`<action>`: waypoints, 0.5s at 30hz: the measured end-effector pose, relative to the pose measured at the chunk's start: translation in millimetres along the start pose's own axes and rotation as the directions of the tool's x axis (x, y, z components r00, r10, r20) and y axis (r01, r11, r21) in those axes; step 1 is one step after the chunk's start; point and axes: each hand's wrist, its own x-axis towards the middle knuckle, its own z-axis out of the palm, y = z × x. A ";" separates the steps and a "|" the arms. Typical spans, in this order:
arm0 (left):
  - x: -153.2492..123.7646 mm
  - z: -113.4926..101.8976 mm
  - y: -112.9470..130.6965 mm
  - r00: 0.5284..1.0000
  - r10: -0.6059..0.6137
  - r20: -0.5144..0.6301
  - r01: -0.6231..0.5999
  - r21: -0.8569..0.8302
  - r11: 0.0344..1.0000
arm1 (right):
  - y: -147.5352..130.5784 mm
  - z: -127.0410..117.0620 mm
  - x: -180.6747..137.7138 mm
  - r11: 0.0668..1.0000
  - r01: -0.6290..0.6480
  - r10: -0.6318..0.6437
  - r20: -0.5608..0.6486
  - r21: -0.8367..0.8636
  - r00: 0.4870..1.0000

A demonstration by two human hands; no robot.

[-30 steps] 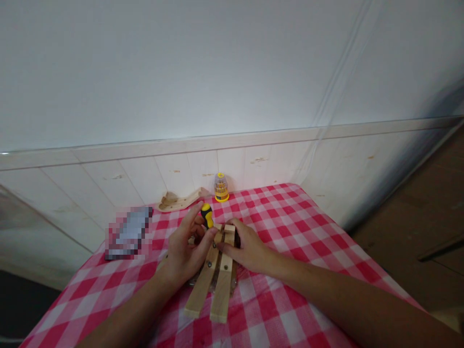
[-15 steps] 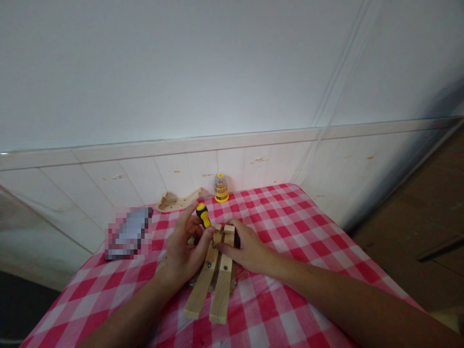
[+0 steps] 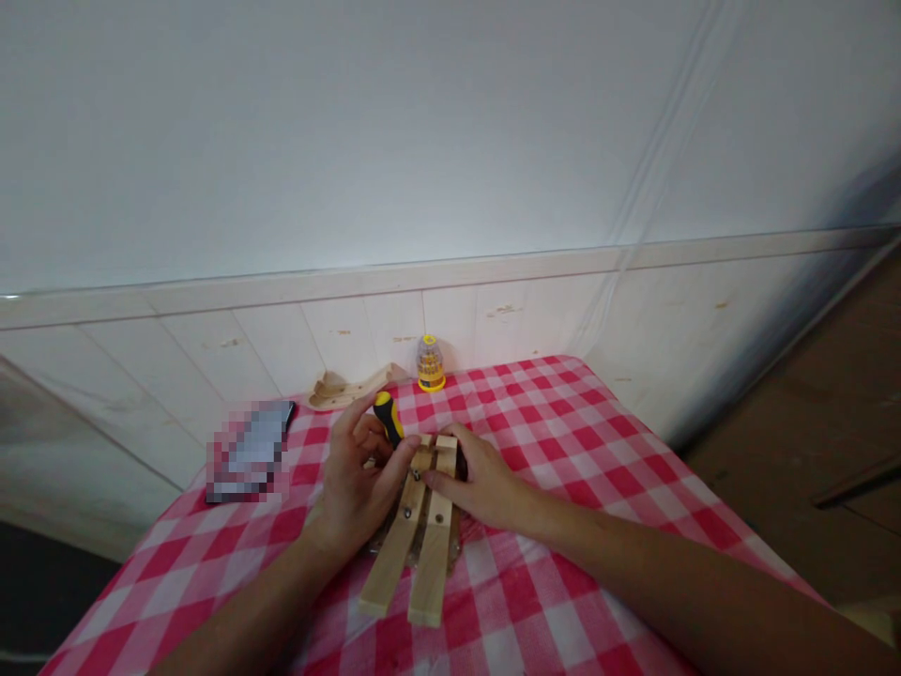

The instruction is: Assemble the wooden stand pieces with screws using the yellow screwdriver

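Observation:
Before me on the table lies a pale wooden assembly with two long slats point(image 3: 428, 573) pointing towards me. My left hand point(image 3: 358, 483) is closed around a short screwdriver point(image 3: 388, 417) with a yellow and black handle, tilted over the left slat. Its shaft is mostly hidden behind my thumb. A small metal screw point(image 3: 415, 475) sits upper on that slat, and another screw head point(image 3: 407, 513) shows lower down. My right hand point(image 3: 482, 477) grips the assembly's right side, the thumb lying across the wood near the upper screw.
A clear-topped yellow bit case point(image 3: 432, 364) stands at the back by the wall. Left of it lies a curved wooden part point(image 3: 350, 389). A dark-edged phone-like object point(image 3: 257, 451), pixelated, rests at the left on the red checked tablecloth point(image 3: 556, 441).
The screwdriver handle has tipped slightly to the left and turned in my left hand. My right hand keeps its hold on the wood.

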 end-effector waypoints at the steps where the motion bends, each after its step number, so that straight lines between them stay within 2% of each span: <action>1: 0.1 0.1 0.3 1.000 0.004 -0.006 -0.004 0.002 1.000 | -0.3 -0.2 -0.1 1.000 -0.001 0.001 0.001 -0.001 1.000; 11: -1.7 0.7 -1.4 0.999 -0.039 -0.001 0.039 -0.042 0.998 | 1.2 -0.1 -0.1 1.000 0.000 0.000 -0.010 -0.017 1.000; 15: -2.0 0.6 -1.1 1.000 -0.017 -0.004 0.017 -0.036 0.999 | 1.1 0.3 -0.3 1.000 0.004 -0.004 -0.012 -0.004 1.000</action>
